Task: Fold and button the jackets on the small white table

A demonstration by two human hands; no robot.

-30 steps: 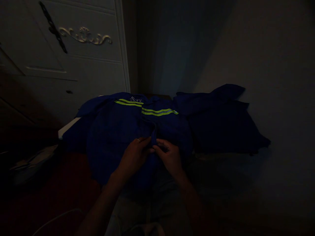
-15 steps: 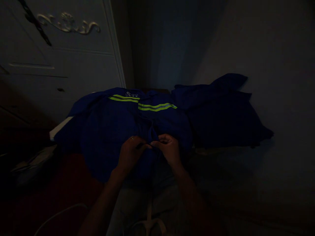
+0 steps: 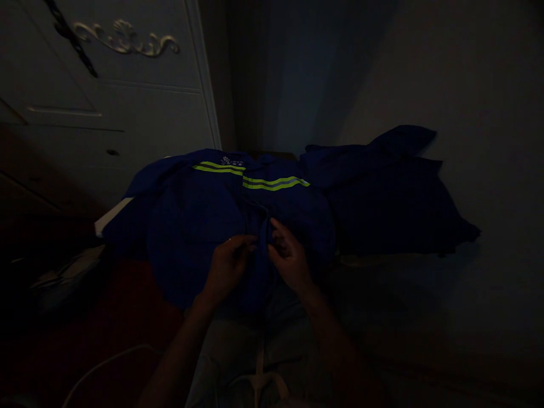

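A dark blue jacket (image 3: 191, 215) with yellow-green reflective stripes lies spread out, its front placket running down the middle. My left hand (image 3: 229, 263) is at the left side of the placket, thumb and fingers closed near the cloth; what they pinch, if anything, is too dark to make out. On the placket's right side, my right hand (image 3: 291, 258) has its index finger stretched upward and its thumb apart, touching the cloth edge. A small gap separates the two hands.
More dark blue cloth (image 3: 395, 198) lies to the right, against a wall. A pale cabinet (image 3: 157, 124) with carved trim stands at the back left. A thin white cable (image 3: 106, 361) runs at the lower left.
My hands, which met at the placket, have drawn slightly apart. My right index finger has moved up and away from the thumb. The view has shifted a little.
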